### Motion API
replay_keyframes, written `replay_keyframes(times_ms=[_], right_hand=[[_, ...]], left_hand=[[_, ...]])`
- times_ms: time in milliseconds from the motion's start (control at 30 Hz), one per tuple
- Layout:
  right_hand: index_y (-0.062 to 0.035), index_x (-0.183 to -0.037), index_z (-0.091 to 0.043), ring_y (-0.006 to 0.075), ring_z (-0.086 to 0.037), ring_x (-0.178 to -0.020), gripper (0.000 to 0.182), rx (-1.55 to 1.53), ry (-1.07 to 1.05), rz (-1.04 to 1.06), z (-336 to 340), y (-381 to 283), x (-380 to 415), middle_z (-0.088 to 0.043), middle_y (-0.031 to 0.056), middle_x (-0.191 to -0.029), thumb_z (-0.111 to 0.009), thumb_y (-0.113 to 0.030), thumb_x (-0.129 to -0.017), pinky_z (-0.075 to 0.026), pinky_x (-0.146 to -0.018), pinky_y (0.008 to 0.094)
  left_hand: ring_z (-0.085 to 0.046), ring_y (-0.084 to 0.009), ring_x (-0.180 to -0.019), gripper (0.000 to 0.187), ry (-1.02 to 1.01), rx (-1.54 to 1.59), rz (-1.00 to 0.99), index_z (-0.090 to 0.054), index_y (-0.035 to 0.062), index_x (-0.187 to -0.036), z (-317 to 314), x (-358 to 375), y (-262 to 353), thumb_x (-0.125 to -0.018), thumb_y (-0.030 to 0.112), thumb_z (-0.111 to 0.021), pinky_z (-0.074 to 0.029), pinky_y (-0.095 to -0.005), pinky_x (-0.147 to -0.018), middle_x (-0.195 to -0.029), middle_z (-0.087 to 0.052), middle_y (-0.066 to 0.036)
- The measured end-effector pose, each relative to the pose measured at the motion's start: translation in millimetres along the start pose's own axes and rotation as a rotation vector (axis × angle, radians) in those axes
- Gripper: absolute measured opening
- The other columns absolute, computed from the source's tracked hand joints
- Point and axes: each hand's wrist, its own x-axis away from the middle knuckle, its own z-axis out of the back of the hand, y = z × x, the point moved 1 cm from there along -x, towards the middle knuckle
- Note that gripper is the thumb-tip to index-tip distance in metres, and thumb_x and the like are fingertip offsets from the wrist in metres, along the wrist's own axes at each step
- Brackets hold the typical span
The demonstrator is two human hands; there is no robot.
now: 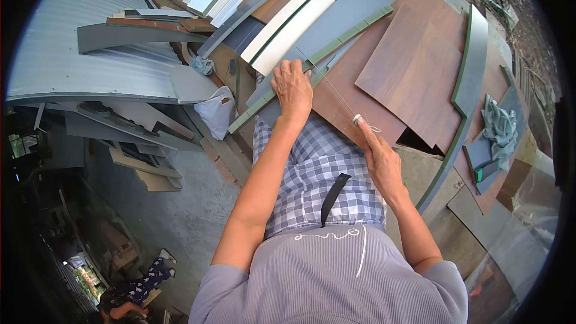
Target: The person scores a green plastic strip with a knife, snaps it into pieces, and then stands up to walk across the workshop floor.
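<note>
A long, narrow green strip (351,33) with marks across it lies diagonally over grey and brown boards. My left hand (292,89) is closed on this strip near its middle. From beside my left fingers a thin line, like a wire or string (336,90), runs down to the right. Its lower end meets my right hand (379,155), whose index finger is stretched along it with a white wrap (358,119) at the tip. The right hand's other fingers are curled, and what they hold is mostly hidden. Brown wood-grain boards (414,75) lie under the line.
White curved strips (288,30) lie beyond my left hand. A white bag (216,111) hangs at the left. Corrugated sheeting (108,66) is farther left. A long grey piece with green edges (468,78) and a teal cloth (499,132) are at the right. Another person (141,288) is at lower left.
</note>
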Motion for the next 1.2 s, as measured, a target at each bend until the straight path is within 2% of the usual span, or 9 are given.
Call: replay_keyframes(times_ms=[400,500,633,767,900,1033,1100,1200], right_hand=[[-0.0336,-0.143,-0.037,0.0347,-0.065,-0.074,0.069,0.048,0.032,0.092,-32.9,-29.7,-86.9,-0.062,0.0154,-0.095,-0.055,-0.003,-0.084,-0.053,-0.064,0.0457],[-0.0337,-0.143,-0.037,0.0349,-0.065,-0.075,0.070,0.068,0.003,0.063,-29.4,-26.0,-76.0,-0.063,0.0149,-0.098,-0.055,-0.002,-0.083,-0.053,-0.062,0.0453],[-0.0317,-0.141,-0.041,0.0339,-0.065,-0.075,0.070,0.111,0.018,0.046,-9.9,-4.0,-9.0,-0.063,0.0133,-0.100,-0.056,0.000,-0.081,-0.054,-0.059,0.0430],[-0.0289,-0.140,-0.043,0.0316,-0.064,-0.072,0.066,0.087,-0.016,-0.027,11.4,9.7,41.9,-0.063,0.0128,-0.094,-0.056,0.001,-0.083,-0.052,-0.061,0.0419],[-0.0233,-0.141,-0.043,0.0288,-0.063,-0.072,0.060,-0.051,0.077,-0.011,19.5,14.8,47.2,-0.063,0.0128,-0.087,-0.054,0.001,-0.087,-0.051,-0.063,0.0415],[-0.0209,-0.142,-0.042,0.0281,-0.063,-0.074,0.060,-0.058,0.150,0.011,19.6,4.0,24.8,-0.062,0.0128,-0.089,-0.053,0.002,-0.088,-0.050,-0.066,0.0420],[-0.0146,-0.142,-0.042,0.0325,-0.060,-0.112,0.056,-0.137,0.062,-0.097,21.4,-1.9,11.9,-0.058,0.0169,-0.127,-0.049,0.005,-0.089,-0.049,-0.089,0.0392],[-0.0169,-0.143,-0.040,0.0326,-0.061,-0.109,0.058,-0.105,0.026,-0.099,17.8,-2.0,0.9,-0.059,0.0159,-0.126,-0.049,0.004,-0.089,-0.049,-0.088,0.0391]], left_hand=[[-0.050,-0.0316,-0.102,0.022,0.008,0.024,0.004,-0.055,0.0068,-0.099,4.1,2.0,2.2,-0.082,0.010,-0.068,-0.040,-0.0462,-0.085,-0.102,-0.051,-0.011],[-0.050,-0.0313,-0.103,0.022,0.008,0.021,0.022,-0.055,0.0073,-0.100,4.7,2.8,3.1,-0.082,0.009,-0.068,-0.040,-0.0462,-0.086,-0.102,-0.051,-0.010],[-0.050,-0.0306,-0.103,0.024,-0.008,0.030,0.060,-0.056,0.0073,-0.102,5.6,0.2,4.1,-0.081,0.008,-0.069,-0.040,-0.0458,-0.087,-0.102,-0.051,-0.010],[-0.050,-0.0296,-0.103,0.026,-0.002,0.051,0.040,-0.057,0.0078,-0.104,5.7,2.8,2.3,-0.081,0.008,-0.069,-0.040,-0.0452,-0.087,-0.102,-0.051,-0.009],[-0.050,-0.0294,-0.102,0.027,0.005,0.069,0.023,-0.058,0.0084,-0.106,8.6,2.2,0.8,-0.081,0.009,-0.069,-0.040,-0.0447,-0.087,-0.102,-0.052,-0.008],[-0.050,-0.0297,-0.102,0.030,0.004,0.055,0.024,-0.058,0.0087,-0.109,13.6,9.3,-14.7,-0.081,0.011,-0.070,-0.040,-0.0445,-0.087,-0.103,-0.052,-0.008],[-0.050,-0.0302,-0.102,0.032,-0.009,0.027,0.035,-0.058,0.0096,-0.112,20.9,14.2,-25.2,-0.081,0.012,-0.070,-0.039,-0.0453,-0.088,-0.104,-0.053,-0.008],[-0.050,-0.0311,-0.104,0.038,-0.085,-0.039,0.078,-0.057,0.0087,-0.115,33.9,17.8,-33.5,-0.080,0.015,-0.071,-0.039,-0.0468,-0.090,-0.106,-0.053,-0.010]])
